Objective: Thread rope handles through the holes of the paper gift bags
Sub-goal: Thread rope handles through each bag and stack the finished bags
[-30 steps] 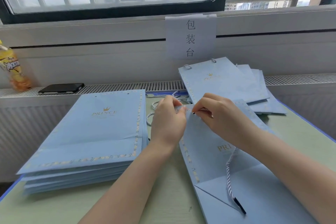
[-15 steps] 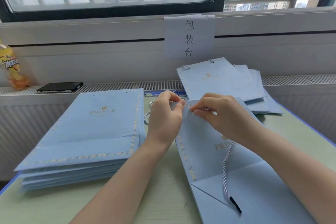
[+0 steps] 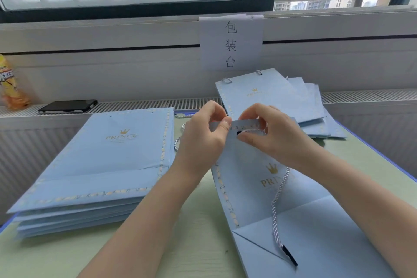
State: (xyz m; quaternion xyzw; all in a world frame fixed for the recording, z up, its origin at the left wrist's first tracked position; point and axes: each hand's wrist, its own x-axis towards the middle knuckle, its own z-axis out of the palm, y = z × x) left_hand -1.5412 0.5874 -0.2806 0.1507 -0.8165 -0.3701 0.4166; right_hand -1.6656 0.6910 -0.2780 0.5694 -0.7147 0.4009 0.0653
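Observation:
A flat light-blue paper gift bag [image 3: 252, 187] with a gold crown print lies in front of me on the green table. My left hand [image 3: 203, 140] pinches the bag's top edge and lifts it. My right hand [image 3: 277, 137] pinches the black tip of a white-and-blue twisted rope handle [image 3: 276, 210] right at the top edge of the bag. The rest of the rope trails down over the bag, and its other black tip lies near the bottom fold.
A stack of several flat blue bags [image 3: 101, 165] lies to the left. Bags with handles fitted [image 3: 282, 97] are fanned out behind my hands. Loose ropes [image 3: 178, 144] lie between the piles. A black phone [image 3: 67, 106] and a yellow bottle [image 3: 9, 83] sit on the radiator ledge.
Both hands have lifted the bag's top edge a little, and the right hand has brought the rope's black tip closer to the edge. The trailing rope shifted slightly.

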